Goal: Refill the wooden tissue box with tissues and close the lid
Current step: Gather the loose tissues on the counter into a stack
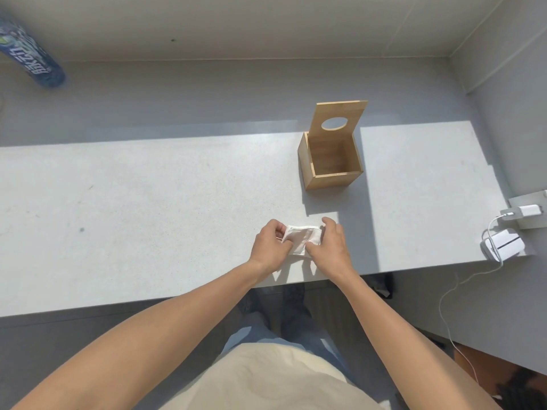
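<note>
A small white tissue pack (300,238) is held just above the near edge of the grey counter (148,202). My left hand (270,247) grips its left end with curled fingers. My right hand (330,244) grips its right end, thumb on the front edge. The wooden tissue box (331,165) stands farther back and slightly right, empty inside as far as I can see. Its lid (340,121), with a round hole, is tipped up at the back.
A blue printed bottle (32,57) lies at the far left. At the counter's right end sit a white charger box (503,244), a plug (529,210) and a cable (444,291) that trails down. Walls close off the back and right.
</note>
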